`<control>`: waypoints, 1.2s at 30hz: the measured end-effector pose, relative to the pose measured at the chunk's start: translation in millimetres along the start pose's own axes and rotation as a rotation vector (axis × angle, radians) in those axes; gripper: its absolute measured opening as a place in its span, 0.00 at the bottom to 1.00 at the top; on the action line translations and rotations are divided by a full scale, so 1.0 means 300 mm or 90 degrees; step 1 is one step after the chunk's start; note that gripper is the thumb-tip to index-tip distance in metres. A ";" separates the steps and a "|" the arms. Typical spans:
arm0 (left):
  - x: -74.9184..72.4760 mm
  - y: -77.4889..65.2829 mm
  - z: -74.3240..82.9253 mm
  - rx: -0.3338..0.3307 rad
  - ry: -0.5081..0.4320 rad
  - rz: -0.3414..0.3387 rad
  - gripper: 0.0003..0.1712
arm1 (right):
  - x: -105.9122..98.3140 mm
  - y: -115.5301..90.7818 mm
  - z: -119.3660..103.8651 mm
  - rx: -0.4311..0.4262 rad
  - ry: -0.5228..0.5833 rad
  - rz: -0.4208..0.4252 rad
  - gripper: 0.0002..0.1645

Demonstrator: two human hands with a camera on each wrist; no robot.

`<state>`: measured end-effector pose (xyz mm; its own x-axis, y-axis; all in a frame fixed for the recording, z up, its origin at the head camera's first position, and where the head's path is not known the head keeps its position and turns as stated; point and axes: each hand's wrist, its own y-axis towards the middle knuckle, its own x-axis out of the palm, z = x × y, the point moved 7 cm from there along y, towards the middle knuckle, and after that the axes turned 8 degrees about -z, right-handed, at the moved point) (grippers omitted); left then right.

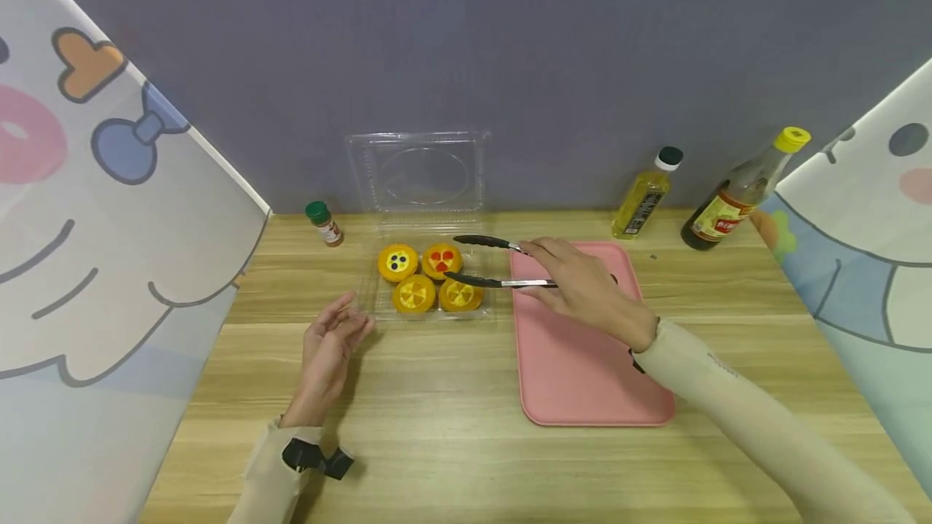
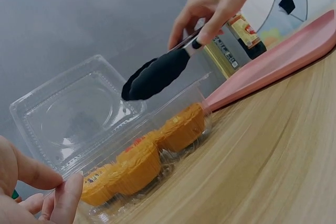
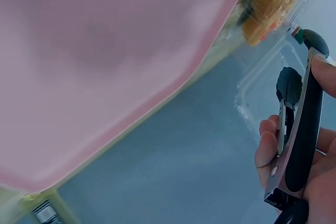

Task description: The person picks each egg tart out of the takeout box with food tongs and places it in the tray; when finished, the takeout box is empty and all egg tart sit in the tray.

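Note:
My right hand grips a pair of tongs with black tips, seen from the side in the left wrist view. The spread tips reach over the right part of a clear plastic container, with nothing between them. Inside the container sit several egg tarts: one with dark dots, one with red pieces, and others with yellow wedges. The container's lid stands raised at the back. At the container's left edge, my left hand pinches the rim between thumb and finger.
A pink tray lies under my right hand, right of the container. Behind it stand an oil bottle and a dark sauce bottle. A green-capped spice jar is at the back left. A grey wall bounds the wooden table.

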<state>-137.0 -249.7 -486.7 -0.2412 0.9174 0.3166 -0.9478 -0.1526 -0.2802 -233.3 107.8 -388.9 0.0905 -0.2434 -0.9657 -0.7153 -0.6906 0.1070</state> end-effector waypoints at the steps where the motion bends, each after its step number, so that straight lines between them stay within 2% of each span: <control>1: -0.001 0.000 0.000 0.000 -0.001 0.001 0.32 | 0.005 0.013 -0.007 -0.001 -0.005 -0.005 0.43; 11: 0.005 0.001 0.008 0.018 -0.005 -0.006 0.32 | 0.031 0.136 -0.075 -0.026 -0.014 -0.029 0.43; 19: -0.001 0.002 -0.001 0.006 -0.006 0.006 0.32 | 0.057 0.219 -0.128 -0.027 0.003 -0.064 0.43; 28: -0.003 0.001 -0.001 0.018 -0.008 0.004 0.32 | 0.080 0.281 -0.185 -0.037 0.001 -0.092 0.44; 32: 0.000 0.000 0.003 0.036 -0.010 -0.002 0.31 | 0.090 0.302 -0.200 -0.020 -0.006 -0.109 0.44; 36: -0.002 0.001 0.002 0.035 -0.013 0.001 0.31 | 0.097 0.317 -0.213 -0.003 -0.014 -0.125 0.45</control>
<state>-137.3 -250.5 -486.6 -0.2471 0.9093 0.3347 -0.9570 -0.1750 -0.2313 -254.5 -8.3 -391.7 0.2129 -0.0892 -0.9730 -0.6823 -0.7264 -0.0827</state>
